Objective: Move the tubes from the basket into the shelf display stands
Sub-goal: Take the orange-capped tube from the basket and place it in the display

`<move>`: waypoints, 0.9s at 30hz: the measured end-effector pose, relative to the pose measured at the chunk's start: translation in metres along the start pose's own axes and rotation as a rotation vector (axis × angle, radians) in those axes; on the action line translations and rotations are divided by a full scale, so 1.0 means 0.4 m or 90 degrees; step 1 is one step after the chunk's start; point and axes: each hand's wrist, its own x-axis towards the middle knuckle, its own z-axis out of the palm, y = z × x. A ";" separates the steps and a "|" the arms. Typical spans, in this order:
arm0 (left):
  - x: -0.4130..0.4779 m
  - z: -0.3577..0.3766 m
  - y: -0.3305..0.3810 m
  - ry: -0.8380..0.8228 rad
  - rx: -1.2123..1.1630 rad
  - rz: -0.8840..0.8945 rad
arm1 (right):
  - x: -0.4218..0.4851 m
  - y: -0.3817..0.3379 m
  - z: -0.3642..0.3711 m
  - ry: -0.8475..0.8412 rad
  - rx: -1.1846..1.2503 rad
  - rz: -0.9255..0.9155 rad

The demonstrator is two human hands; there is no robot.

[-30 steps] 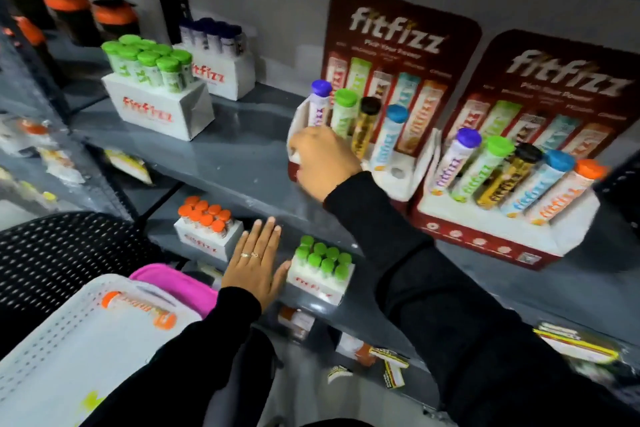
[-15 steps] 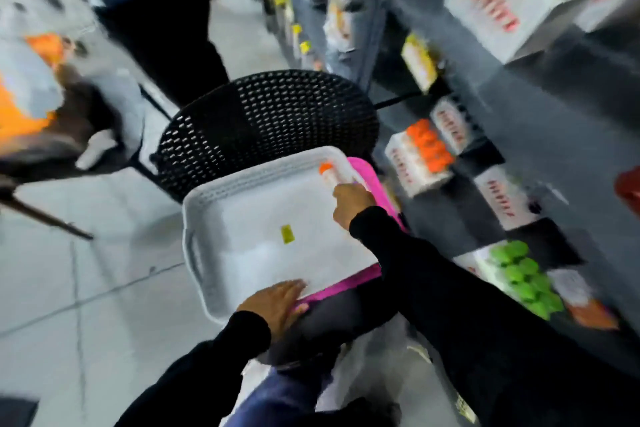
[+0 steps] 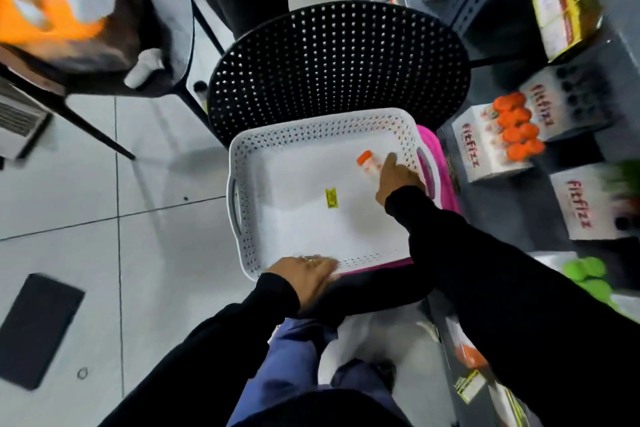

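A white perforated basket (image 3: pixel 242 184) rests on a black chair, stacked over a pink basket (image 3: pixel 427 142). One tube with an orange cap (image 3: pixel 366 163) lies in the basket's far right corner. My right hand (image 3: pixel 394 178) lies on top of that tube with its fingers closing round the body; most of the tube is hidden under the hand. My left hand (image 3: pixel 306 276) lies flat on the basket's near rim. A yellow sticker (image 3: pixel 331 198) sits on the basket floor. The shelf display stands are out of view.
A black perforated chair (image 3: pixel 332 62) carries the baskets. Grey shelves on the right hold white fitfizz boxes with orange-capped tubes (image 3: pixel 512 128) and green-capped tubes (image 3: pixel 585 274). A second chair (image 3: pixel 138 55) stands at the left, and a dark flat object (image 3: pixel 34 329) lies on the tiled floor.
My view swung from the shelf down to the basket. My right hand left the display stand and came down on the orange-capped tube. My left hand moved from the lower shelf to the basket rim.
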 end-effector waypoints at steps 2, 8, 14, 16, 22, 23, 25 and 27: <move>0.000 0.005 0.000 0.009 0.010 -0.002 | -0.032 -0.008 0.005 -0.028 0.021 -0.005; 0.003 0.002 0.000 -0.020 0.014 -0.029 | -0.073 -0.023 -0.003 -0.048 -0.027 -0.033; 0.006 -0.003 0.009 -0.045 0.019 -0.062 | -0.109 -0.053 0.051 -0.096 -0.025 -0.224; 0.002 -0.005 0.013 -0.041 0.022 -0.060 | -0.127 -0.067 0.072 -0.097 -0.036 -0.278; -0.005 0.001 0.016 -0.037 0.040 -0.082 | -0.170 -0.074 0.083 -0.030 -0.103 -0.323; -0.006 0.001 0.016 -0.033 0.036 -0.084 | -0.178 -0.069 0.072 -0.015 -0.077 -0.316; -0.010 -0.001 0.017 -0.022 0.018 -0.095 | -0.195 -0.056 0.034 0.032 -0.041 -0.292; -0.008 -0.008 0.024 -0.016 0.008 -0.114 | -0.215 -0.040 -0.018 0.064 -0.038 -0.247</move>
